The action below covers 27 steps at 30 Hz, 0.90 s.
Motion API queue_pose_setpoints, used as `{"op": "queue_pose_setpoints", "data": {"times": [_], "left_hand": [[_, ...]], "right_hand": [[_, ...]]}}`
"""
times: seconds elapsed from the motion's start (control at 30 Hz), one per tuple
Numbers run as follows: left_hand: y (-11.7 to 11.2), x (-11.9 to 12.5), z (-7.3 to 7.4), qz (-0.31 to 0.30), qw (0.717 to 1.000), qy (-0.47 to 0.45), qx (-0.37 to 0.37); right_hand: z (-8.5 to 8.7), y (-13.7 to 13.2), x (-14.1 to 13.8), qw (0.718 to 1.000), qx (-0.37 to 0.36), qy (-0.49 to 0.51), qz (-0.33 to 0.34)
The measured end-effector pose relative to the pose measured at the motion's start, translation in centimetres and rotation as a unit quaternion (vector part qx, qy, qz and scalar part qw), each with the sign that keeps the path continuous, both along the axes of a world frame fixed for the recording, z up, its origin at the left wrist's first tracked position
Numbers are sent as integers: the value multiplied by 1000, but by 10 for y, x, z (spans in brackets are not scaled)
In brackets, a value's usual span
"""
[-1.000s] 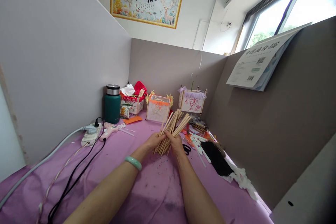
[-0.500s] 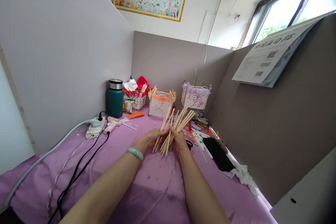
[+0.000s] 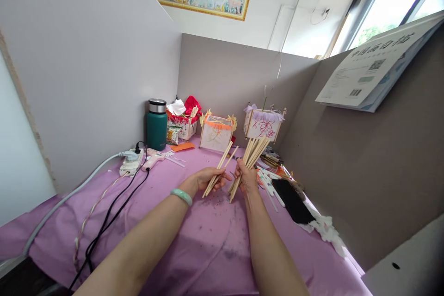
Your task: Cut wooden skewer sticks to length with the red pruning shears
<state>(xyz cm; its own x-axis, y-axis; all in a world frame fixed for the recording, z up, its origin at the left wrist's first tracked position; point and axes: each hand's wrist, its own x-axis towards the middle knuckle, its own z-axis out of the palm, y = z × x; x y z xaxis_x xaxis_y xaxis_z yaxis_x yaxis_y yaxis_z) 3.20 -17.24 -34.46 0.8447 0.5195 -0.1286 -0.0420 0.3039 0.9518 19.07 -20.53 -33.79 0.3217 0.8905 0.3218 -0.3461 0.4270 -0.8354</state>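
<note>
Purple cloth covers the desk (image 3: 208,245) inside a grey-walled booth. Over its middle the left hand (image 3: 204,179) is closed round two or three sticks (image 3: 222,163), which slant up and away to the right; a green bangle (image 3: 181,196) sits on that wrist. The right hand (image 3: 248,179), just beside it and apart from it, is clenched on a thick bundle (image 3: 254,151) of the same sticks, with the lower ends poking out under the fist and the tops fanning toward the back wall. Right of that hand lie white pens (image 3: 268,186), then a black cloth (image 3: 293,201) and white scraps (image 3: 324,231) along the partition. Behind the hands stand an orange lantern (image 3: 217,133) and a purple lantern (image 3: 265,125), well apart from the sticks. Back left are a red box (image 3: 182,125) and a green flask (image 3: 157,124); nearer lie a glue gun (image 3: 156,159) and a power strip (image 3: 130,166) with cables (image 3: 111,215) trailing to the desk's near edge. Papers (image 3: 378,74) rest on top of the right partition
</note>
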Motion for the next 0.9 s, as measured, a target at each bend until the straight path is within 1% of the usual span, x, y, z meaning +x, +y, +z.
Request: {"op": "queue_pose_setpoints", "data": {"times": [0.17,0.27,0.33,0.4,0.5,0.57,0.63,0.7,0.77,0.9], "left_hand": [[1,3,-3,-39,999,-36,6],[0,5,-4,-73,997,-21,-12],[-1,4,-2,-78,996,-9,-36],[0,2,0,-47,997,-22,-61],[4,-3,2,35,994,-58,-80],[7,-5,1,54,995,-69,-56],[8,-6,-1,40,996,-75,-10],[6,-5,-1,15,996,-86,27],[2,-3,0,-4,994,-98,42],[-4,-3,5,-29,992,-113,47]], "right_hand": [[-4,-1,-6,997,-43,-68,-15],[-4,-2,-11,993,-57,-103,0],[-3,-3,-11,991,-66,-113,3],[-2,-2,-7,991,-68,-110,-22],[-3,1,4,984,-73,-129,-100],[-4,3,11,971,-84,-166,-148],[-6,4,14,961,-84,-201,-171],[-7,5,15,956,-75,-220,-181],[-8,5,14,953,-71,-226,-189],[-8,7,14,949,-72,-226,-206]]}}
